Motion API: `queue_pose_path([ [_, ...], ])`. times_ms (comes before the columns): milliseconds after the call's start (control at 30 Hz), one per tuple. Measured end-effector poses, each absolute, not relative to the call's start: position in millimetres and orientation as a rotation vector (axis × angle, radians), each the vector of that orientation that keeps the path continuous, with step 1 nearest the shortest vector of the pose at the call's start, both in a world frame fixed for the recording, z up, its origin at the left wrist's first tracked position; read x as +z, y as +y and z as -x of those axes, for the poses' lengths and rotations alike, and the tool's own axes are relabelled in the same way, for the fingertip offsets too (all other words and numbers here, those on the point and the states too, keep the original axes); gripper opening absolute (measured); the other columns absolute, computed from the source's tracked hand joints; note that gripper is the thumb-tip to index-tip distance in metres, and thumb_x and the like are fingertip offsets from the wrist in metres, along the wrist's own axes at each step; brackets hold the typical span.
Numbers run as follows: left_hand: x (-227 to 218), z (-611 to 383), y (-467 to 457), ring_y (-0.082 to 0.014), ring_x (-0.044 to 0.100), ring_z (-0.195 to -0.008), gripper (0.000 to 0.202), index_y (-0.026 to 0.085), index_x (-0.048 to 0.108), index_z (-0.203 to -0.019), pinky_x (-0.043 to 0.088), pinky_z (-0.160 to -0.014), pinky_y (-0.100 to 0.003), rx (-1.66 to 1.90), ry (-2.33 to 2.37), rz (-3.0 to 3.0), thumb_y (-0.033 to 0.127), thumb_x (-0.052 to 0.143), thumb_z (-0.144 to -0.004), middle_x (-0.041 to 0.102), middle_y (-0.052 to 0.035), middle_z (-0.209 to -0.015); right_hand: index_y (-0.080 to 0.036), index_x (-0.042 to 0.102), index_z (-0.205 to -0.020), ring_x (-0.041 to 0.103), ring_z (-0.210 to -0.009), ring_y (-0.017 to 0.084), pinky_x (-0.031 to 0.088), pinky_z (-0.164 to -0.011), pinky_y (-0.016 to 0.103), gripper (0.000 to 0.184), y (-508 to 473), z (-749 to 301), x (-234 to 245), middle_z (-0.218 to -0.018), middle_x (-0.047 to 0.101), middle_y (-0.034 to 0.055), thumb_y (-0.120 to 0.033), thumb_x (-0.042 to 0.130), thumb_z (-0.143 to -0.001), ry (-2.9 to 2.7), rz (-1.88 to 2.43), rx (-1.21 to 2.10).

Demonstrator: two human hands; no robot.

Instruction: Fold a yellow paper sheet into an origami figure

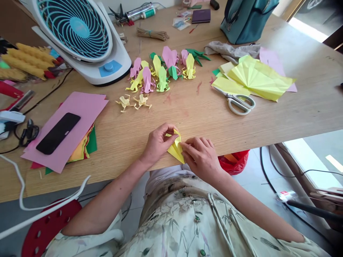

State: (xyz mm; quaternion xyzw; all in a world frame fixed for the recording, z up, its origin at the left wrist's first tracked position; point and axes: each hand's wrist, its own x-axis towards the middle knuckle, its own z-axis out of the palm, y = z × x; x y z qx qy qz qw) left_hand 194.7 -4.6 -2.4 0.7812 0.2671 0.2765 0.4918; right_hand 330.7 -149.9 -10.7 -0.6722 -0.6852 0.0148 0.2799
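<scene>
A small piece of yellow origami paper (175,151), folded to a point toward me, is between my hands near the table's front edge. My left hand (160,141) pinches its upper left part between thumb and fingers. From the right, my right hand (199,155) has its thumb and fingertips closed on the paper's right edge. My fingers hide part of the folds. Beyond my hands stand several folded paper figures in pink, yellow and green, such as a pink one (147,80). Two small cream figures (142,101) sit in front of them.
White-handled scissors (241,104) lie by crumpled yellow paper (257,76) at right. A black phone (58,134) rests on pink sheets (85,103) at left. Behind are a fan (115,53) and a teal bag (243,21). A red plastic bag (237,162) hangs below the table edge.
</scene>
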Motion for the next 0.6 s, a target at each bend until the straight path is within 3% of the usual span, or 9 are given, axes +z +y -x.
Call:
queue_pose_path([
  [267, 2.6, -195.1, -7.1, -0.0142, 0.064, -0.09, 0.007, 0.019, 0.067, -0.093, 0.052, -0.078, -0.024, 0.701, 0.621, -2.027, 0.018, 0.062, -0.089, 0.066, -0.0036, -0.095, -0.02, 0.066, -0.116, 0.053, -0.093, 0.027, 0.035, -0.079, 0.042, 0.024, -146.8, -329.7, -7.4, -0.104, 0.066, 0.0119, -0.023, 0.053, -0.096, -1.902, 1.891, 0.02],
  [500, 5.0, -196.0, -11.7, -0.0119, 0.059, -0.077, 0.01, 0.019, 0.067, -0.092, 0.048, -0.07, -0.023, 0.759, 0.586, -2.188, 0.012, 0.062, -0.088, 0.066, -0.0012, -0.09, -0.02, 0.064, -0.119, 0.049, -0.092, 0.025, 0.032, -0.078, 0.04, 0.025, -146.2, -328.7, -6.5, -0.105, 0.063, 0.0093, -0.024, 0.053, -0.097, -1.959, 1.964, -0.048],
  [600, 6.4, -194.6, -11.5, -0.0149, 0.057, -0.081, 0.008, 0.02, 0.067, -0.089, 0.046, -0.078, -0.028, 0.784, 0.613, -2.325, 0.012, 0.065, -0.087, 0.069, -0.0005, -0.086, -0.022, 0.063, -0.121, 0.047, -0.089, 0.024, 0.031, -0.077, 0.039, 0.026, -145.4, -328.3, -5.0, -0.105, 0.062, 0.0084, -0.024, 0.053, -0.097, -2.013, 1.986, -0.088],
])
